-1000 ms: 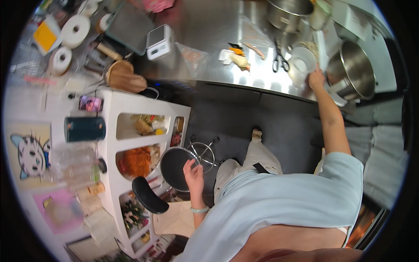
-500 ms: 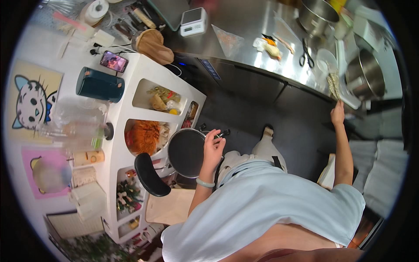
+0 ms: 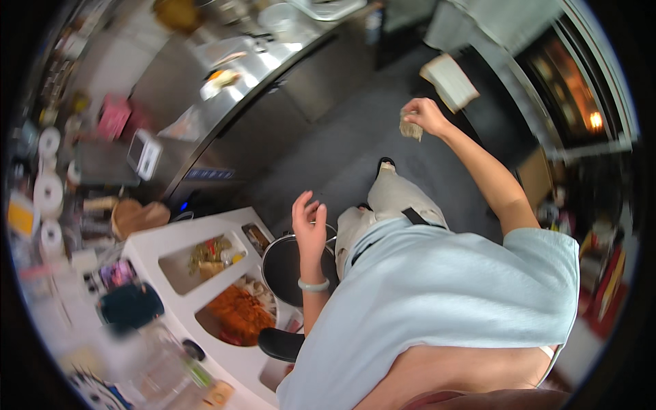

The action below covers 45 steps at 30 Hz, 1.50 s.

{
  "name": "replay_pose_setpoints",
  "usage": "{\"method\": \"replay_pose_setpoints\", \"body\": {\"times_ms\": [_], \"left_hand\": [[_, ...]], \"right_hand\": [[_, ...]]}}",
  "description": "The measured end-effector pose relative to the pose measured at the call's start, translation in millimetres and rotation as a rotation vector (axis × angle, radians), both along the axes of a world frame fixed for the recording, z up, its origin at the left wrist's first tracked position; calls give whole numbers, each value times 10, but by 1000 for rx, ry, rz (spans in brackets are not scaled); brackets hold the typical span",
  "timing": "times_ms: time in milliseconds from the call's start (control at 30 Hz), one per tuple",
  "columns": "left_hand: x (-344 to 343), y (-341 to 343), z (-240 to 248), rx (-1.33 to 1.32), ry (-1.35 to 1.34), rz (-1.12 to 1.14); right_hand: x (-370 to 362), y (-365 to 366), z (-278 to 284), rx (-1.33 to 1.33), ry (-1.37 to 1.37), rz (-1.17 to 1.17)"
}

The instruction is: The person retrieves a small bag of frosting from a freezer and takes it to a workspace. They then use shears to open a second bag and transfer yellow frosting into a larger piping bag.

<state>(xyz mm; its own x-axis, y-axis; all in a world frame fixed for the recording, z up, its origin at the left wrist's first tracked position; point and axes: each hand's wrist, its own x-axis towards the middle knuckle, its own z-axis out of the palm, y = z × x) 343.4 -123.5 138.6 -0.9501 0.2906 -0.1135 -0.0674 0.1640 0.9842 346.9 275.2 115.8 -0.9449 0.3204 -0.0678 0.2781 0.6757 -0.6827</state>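
Out over the dark floor on the right, my right hand (image 3: 428,116) is closed on a crumpled greyish-beige cloth (image 3: 411,128), which hangs just below the fingers. My left hand (image 3: 309,222) is raised with its fingers loosely curled and apart, holding nothing. Below and beside it is the round black seat of a stool (image 3: 281,270), partly covered by the left forearm. The stool's black backrest (image 3: 280,345) shows lower down.
A steel counter (image 3: 167,85) at upper left bears a white scale (image 3: 145,156), scissors (image 3: 260,42) and small food items (image 3: 221,80). A white shelf unit (image 3: 154,249) stands left. At right, a pale block-shaped object (image 3: 449,82) lies near a window (image 3: 570,82).
The view has turned to the right. My right hand has left the counter's right end with the cloth, now bunched in it. My left hand stays empty near the stool.
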Motion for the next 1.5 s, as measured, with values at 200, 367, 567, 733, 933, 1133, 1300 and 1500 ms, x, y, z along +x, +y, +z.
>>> {"method": "replay_pose_setpoints", "body": {"times_ms": [200, 367, 567, 733, 933, 1133, 1300, 1500], "left_hand": [[443, 1453, 406, -126, 261, -707], [1491, 2385, 334, -121, 456, -1200], [3102, 3422, 260, -81, 407, -1522], [4746, 4216, 160, 25, 222, -1678], [6282, 4814, 302, 50, -462, -1890], [7125, 5582, 423, -44, -939, -1922], [7874, 6380, 502, 80, -615, -2108], [8556, 7432, 952, 208, -225, -2137]], "right_hand": [[1546, -176, 602, -714, 193, -258], [3020, -236, 1303, -968, 413, -436], [5401, -140, 1095, -629, 635, -1024], [7115, -323, 836, -77, 162, -1143], [7773, 33, 908, -1, 407, -1237], [8491, 852, 671, 271, 381, -1336], [9269, 1652, 752, 334, 490, -1401], [10029, 2556, 1419, 161, 625, -1471]]}}
